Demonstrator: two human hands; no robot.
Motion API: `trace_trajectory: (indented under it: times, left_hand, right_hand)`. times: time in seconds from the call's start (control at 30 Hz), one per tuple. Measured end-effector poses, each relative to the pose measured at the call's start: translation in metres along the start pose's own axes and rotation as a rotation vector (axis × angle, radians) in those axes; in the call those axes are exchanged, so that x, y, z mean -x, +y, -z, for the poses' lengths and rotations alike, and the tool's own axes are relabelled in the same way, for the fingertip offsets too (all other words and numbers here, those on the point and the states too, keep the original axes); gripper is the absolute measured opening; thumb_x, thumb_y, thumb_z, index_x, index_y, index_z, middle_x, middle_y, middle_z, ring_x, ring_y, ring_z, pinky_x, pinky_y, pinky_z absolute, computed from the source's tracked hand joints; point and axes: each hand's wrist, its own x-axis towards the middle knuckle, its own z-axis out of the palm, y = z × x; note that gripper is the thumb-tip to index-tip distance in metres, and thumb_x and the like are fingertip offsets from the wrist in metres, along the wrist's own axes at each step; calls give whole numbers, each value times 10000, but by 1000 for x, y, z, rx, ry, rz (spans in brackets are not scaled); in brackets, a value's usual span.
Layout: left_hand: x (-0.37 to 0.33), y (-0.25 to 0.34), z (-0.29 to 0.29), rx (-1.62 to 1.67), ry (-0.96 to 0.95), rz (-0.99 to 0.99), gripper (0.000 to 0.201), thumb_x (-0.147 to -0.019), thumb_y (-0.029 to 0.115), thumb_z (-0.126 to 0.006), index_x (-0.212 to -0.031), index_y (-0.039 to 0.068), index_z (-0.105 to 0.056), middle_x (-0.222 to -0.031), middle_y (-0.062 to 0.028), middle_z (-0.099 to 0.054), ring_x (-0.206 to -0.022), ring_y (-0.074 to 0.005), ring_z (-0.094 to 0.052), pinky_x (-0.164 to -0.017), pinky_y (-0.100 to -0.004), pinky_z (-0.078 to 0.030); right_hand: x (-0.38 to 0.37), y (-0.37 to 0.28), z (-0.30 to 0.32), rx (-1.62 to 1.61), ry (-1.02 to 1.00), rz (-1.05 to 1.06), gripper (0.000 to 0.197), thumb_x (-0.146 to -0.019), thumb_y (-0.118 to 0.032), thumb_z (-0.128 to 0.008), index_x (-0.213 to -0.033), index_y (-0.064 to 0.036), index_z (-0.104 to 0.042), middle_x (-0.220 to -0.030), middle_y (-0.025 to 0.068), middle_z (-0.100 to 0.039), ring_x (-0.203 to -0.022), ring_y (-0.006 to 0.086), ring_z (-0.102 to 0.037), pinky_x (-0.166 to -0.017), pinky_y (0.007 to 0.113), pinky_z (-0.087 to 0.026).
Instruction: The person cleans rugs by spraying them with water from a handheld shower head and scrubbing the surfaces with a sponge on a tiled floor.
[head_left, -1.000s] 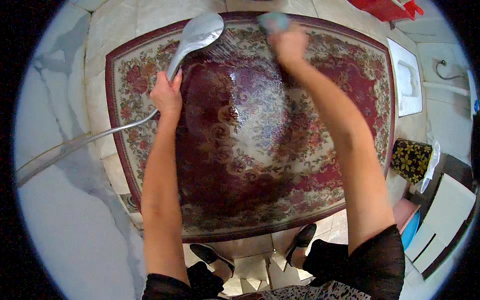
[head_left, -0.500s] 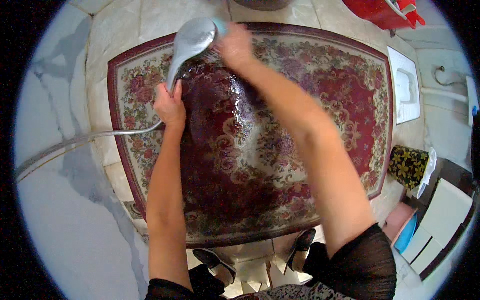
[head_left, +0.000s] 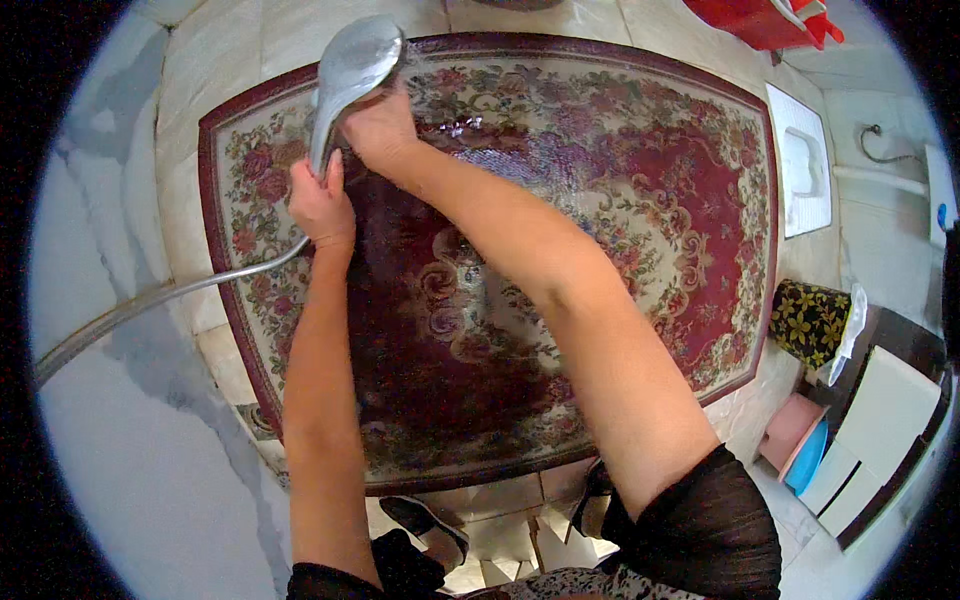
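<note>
Sweeping leftward, the right hand point(head_left: 380, 125) has come in under the shower head point(head_left: 362, 58).
Head view: two hands, one shower head, one rug point(head_left: 460, 320) beneath both. The left hand point(head_left: 322, 205) is wrapped round the handle point(head_left: 323, 135); the right's grip is hidden, I can't tell it. Work has shifted to just beyond the left grip.

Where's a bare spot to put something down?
On the rug, one bare patch lies between the left forearm and right forearm, another from the right forearm to the rug's right edge. It's crowded at the rug's upper left, with the left hand, right hand and shower head close together, and beyond its right edge near the flowered container and pink basin.
</note>
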Motion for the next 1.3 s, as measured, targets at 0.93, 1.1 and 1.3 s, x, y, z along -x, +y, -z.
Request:
trace_trajectory:
  times: [0.93, 1.1, 1.3]
  left_hand:
    - [0, 4, 5, -75, -59, 87, 373, -842, 407, -585, -871, 40, -525, -629, -136, -527, -549, -323, -527, -532, -413, -412]
    - [-2, 2, 5, -188, -12, 3, 379, -844, 411, -580, -875, 37, -525, -625, -136, -528, -561, -340, -537, -539, -422, -420]
    - [-1, -4, 8, -181, -120, 129, 387, -839, 443, -566, -848, 60, -515, -697, -155, -591, -619, -355, -578, -551, -439, -436]
  right_hand:
    - [-17, 160, 194, 868, -59, -232, 287, -738, -260, -591, -957, -84, -652, -979, 153, -587, -872, 311, -553, -719, 412, -469]
    - [17, 216, 354, 1071, 393, -961, 467, -832, -439, -494, -1041, -38, -611, -1166, 160, -466, -1028, 332, -471, -834, 457, -417]
    - [-13, 64, 168, 1019, -588, -582, 482, -824, -316, -503, -1220, -42, -521, -1313, 220, -418, -1177, 408, -408, -935, 526, -337]
